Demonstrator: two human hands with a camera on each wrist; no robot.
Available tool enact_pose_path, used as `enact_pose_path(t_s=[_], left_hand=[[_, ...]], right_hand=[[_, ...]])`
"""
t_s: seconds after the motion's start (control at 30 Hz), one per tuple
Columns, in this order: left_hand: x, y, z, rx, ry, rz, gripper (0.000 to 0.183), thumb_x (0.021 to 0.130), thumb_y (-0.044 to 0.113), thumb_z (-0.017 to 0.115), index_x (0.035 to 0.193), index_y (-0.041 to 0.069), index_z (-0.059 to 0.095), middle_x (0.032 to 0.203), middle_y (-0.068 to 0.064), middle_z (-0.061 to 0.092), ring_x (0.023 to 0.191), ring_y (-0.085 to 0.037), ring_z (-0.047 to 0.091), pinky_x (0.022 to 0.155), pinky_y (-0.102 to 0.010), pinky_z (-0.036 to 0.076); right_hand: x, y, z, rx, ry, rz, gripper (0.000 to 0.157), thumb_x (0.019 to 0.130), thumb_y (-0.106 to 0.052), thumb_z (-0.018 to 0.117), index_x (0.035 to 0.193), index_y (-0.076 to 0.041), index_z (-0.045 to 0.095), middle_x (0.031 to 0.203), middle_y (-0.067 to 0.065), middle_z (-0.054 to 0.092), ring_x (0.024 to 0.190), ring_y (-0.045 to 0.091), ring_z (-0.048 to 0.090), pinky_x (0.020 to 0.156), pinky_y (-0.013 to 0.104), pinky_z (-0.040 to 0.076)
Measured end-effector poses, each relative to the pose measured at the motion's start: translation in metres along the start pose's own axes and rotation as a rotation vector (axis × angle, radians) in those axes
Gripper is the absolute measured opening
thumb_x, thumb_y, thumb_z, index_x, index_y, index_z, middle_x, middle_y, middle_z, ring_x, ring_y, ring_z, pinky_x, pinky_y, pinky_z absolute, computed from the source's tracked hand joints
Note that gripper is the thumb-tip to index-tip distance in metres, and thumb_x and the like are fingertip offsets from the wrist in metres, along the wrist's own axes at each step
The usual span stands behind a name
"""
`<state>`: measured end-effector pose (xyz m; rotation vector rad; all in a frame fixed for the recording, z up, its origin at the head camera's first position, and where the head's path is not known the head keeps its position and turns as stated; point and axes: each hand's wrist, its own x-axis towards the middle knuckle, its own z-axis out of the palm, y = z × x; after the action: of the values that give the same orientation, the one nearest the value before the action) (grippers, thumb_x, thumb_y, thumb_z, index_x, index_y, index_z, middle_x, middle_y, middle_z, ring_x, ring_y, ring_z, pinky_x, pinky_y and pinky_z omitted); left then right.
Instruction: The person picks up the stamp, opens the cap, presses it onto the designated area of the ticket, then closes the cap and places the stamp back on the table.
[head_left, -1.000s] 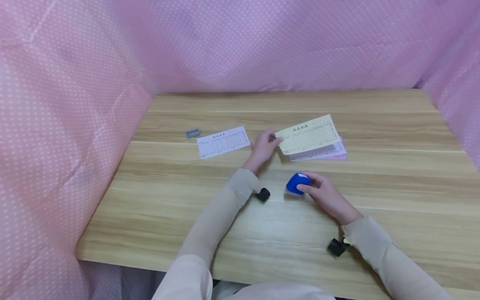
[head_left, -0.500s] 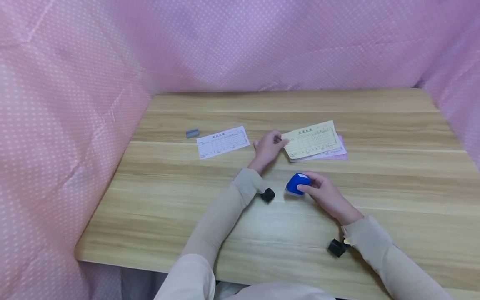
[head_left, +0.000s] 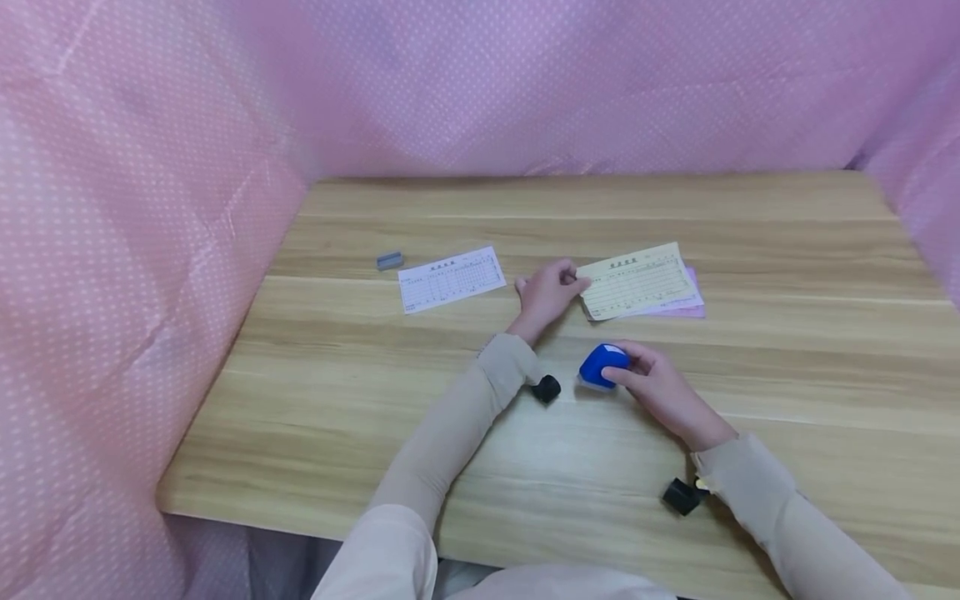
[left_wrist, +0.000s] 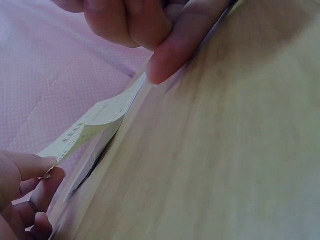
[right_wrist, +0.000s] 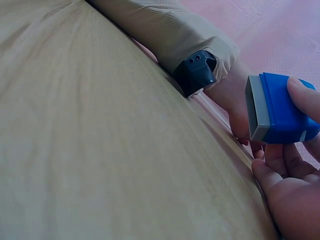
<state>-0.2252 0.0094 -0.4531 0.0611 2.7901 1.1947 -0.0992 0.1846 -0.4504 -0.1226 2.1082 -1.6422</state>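
Observation:
My left hand (head_left: 549,293) pinches the left edge of a yellow printed slip (head_left: 633,279) between thumb and forefinger. In the left wrist view the yellow slip (left_wrist: 95,120) bows upward, its pinched edge raised over the sheet below. A white slip (head_left: 681,305) and a purple slip (head_left: 696,287) stick out under it at the right. My right hand (head_left: 660,387), nearer the body, grips a blue stamp (head_left: 602,367) just above the table. In the right wrist view the grey-edged face of the blue stamp (right_wrist: 256,110) points left, with the thumb on its side.
Left of the hands lies a white printed slip (head_left: 452,281), with a small grey block (head_left: 390,261) beside its upper left corner. The wooden table (head_left: 300,400) carries everything. Pink dotted cloth (head_left: 480,92) hangs behind and at both sides. A black wrist camera (head_left: 682,497) sits at the right sleeve.
My left hand has shifted right, bringing the yellow slip's lifted edge lower and over the slips below. The right hand keeps its hold on the stamp; the head view shifts slightly.

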Motion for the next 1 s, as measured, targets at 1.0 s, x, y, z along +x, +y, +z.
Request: enact_pose_path(t_s=[1.0], left_hand=[[0.0000, -0.0002, -0.0014, -0.092, 0.006, -0.044, 0.030, 0.086, 0.043, 0.070, 0.102, 0.017, 0.068, 0.092, 0.004, 0.071, 0.091, -0.012, 0.063, 0.101, -0.043, 0.022]], right_hand=[[-0.0010, -0.0042, -0.0007, 0.007, -0.020, -0.002, 0.053, 0.097, -0.031, 0.059, 0.139, -0.001, 0.047, 0.137, 0.018, 0.052, 0.105, -0.002, 0.057, 0.090, 0.010, 0.045]])
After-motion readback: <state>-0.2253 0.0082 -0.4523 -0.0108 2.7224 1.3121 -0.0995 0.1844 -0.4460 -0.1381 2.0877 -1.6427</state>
